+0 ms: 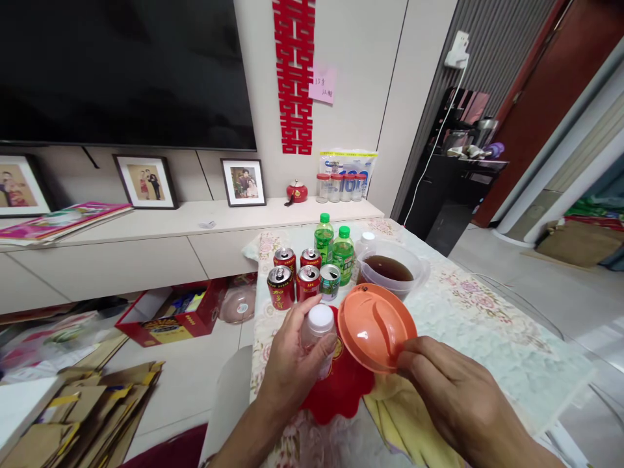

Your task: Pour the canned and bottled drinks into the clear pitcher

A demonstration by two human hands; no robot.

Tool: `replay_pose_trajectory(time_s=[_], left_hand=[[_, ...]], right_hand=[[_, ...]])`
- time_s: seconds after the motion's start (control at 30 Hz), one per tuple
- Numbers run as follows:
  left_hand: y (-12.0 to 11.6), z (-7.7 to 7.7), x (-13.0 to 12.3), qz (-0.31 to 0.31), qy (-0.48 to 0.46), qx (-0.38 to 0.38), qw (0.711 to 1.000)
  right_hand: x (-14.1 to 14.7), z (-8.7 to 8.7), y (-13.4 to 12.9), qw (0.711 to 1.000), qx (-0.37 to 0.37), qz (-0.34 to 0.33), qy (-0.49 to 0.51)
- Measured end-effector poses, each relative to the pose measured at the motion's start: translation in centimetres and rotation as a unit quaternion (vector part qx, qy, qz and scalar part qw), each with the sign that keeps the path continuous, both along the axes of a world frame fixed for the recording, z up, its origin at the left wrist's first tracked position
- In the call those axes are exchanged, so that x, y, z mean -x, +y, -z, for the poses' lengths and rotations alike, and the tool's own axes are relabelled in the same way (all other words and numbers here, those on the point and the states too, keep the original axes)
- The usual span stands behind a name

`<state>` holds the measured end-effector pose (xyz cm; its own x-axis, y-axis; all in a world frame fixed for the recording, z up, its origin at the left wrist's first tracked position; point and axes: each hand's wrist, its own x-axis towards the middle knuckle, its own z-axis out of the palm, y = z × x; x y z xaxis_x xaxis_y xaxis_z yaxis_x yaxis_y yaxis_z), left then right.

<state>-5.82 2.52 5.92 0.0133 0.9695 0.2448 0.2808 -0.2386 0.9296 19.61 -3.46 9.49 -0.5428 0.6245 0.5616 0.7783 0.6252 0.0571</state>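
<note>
My left hand (292, 354) is wrapped round a small clear plastic bottle (312, 338) with a white cap on top. With its fingers pinched on the rim, my right hand (446, 380) holds a round orange plastic lid (373, 325), tilted so that the curved ridge across its middle shows. The lid is just right of the bottle. Below both lies a scalloped red mat (336, 396) on the table. Behind them stand several red drink cans (280, 286), a green can (330, 281) and two green-capped bottles (343, 253). A translucent basin (414, 276) holds dark brown liquid.
A yellow cloth (414, 426) lies on the floral tablecloth (487, 325) near my right wrist. A white-capped bottle (366, 242) stands beside the basin. Red-lidded jars (336, 188) and photo frames (244, 183) line the cabinet; flattened cardboard (97, 409) covers the floor at left.
</note>
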Motion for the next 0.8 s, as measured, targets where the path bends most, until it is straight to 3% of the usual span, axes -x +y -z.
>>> replay_pose_trajectory(time_s=[0.23,0.37,0.47,0.57,0.67,0.73,0.8], left_hand=[[-0.2,-0.8,0.1,0.024,0.051,0.001,0.998],[-0.7,-1.6,1.0,0.007,0.065,-0.036,0.997],[-0.7,-3.4,1.4,0.014,0.051,-0.083,0.995],[0.8,-5.9,1.0,0.091,0.038,-0.116,0.988],[3.9,-8.2,-0.3,0.212,-0.023,-0.110,0.971],[6.2,-9.3,-1.6,0.275,-0.099,-0.068,0.954],[8.1,-10.0,-2.9,0.295,-0.152,-0.044,0.942]], right_hand=[[-0.8,-1.6,0.0,0.992,0.078,-0.031,0.094],[-1.0,-3.6,0.5,0.987,0.090,-0.054,0.124],[-1.0,-5.7,1.2,0.981,0.093,-0.072,0.151],[-1.6,-7.5,2.6,0.967,0.128,-0.062,0.210],[-2.8,-8.4,4.5,0.919,0.223,-0.044,0.322],[-3.6,-8.6,6.0,0.861,0.286,-0.049,0.417],[-4.3,-8.5,7.3,0.809,0.319,-0.042,0.492]])
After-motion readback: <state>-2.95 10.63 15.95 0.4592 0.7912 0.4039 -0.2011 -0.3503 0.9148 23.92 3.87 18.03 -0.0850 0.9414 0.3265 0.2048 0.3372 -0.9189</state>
